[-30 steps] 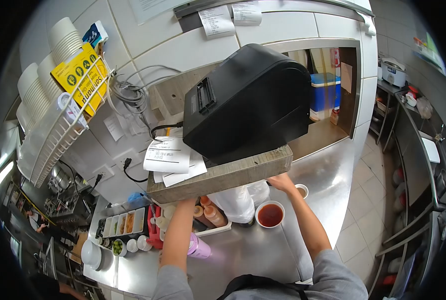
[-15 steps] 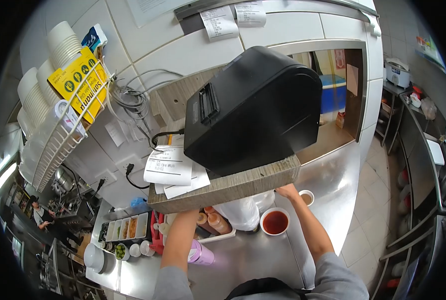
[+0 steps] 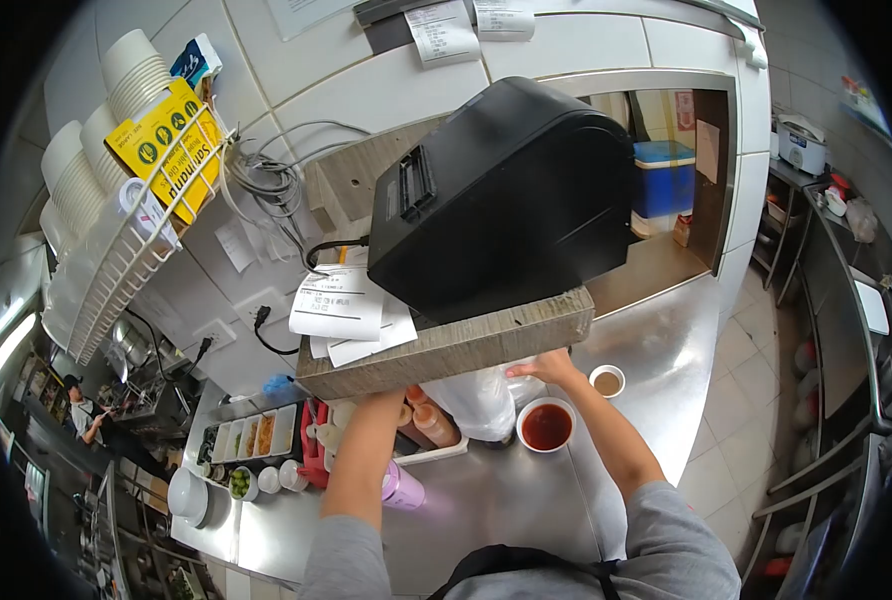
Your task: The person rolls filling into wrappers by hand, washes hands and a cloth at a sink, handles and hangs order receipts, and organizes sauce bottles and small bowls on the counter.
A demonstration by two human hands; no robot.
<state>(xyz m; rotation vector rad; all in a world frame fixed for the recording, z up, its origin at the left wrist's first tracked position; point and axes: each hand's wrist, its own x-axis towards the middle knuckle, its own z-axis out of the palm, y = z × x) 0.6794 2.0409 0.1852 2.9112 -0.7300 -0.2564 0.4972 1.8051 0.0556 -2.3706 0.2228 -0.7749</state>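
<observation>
My right hand (image 3: 546, 368) shows just below the wooden shelf (image 3: 466, 342), beside the clear plastic bags (image 3: 476, 402); its fingers are partly hidden and I cannot make out a hold. The shelf hides my left hand, and only the forearm shows, left of the sauce bottles (image 3: 432, 424). A white bowl of red liquid (image 3: 546, 426) stands just under my right hand. To the right of my right wrist is a small cup of brown sauce (image 3: 607, 381). A purple cup (image 3: 403, 489) lies tilted near my left forearm.
A black printer (image 3: 501, 200) and paper receipts (image 3: 338, 308) rest on the shelf at head height. Left stand a tray of toppings (image 3: 256, 437), white bowls (image 3: 188, 495) and a wire rack (image 3: 131, 265) with cups. Another person (image 3: 91, 420) stands far left.
My right hand has come further out from under the shelf, toward the plastic bags, and its fingers show more. The camera view has shifted slightly. The other person has come into clearer view.
</observation>
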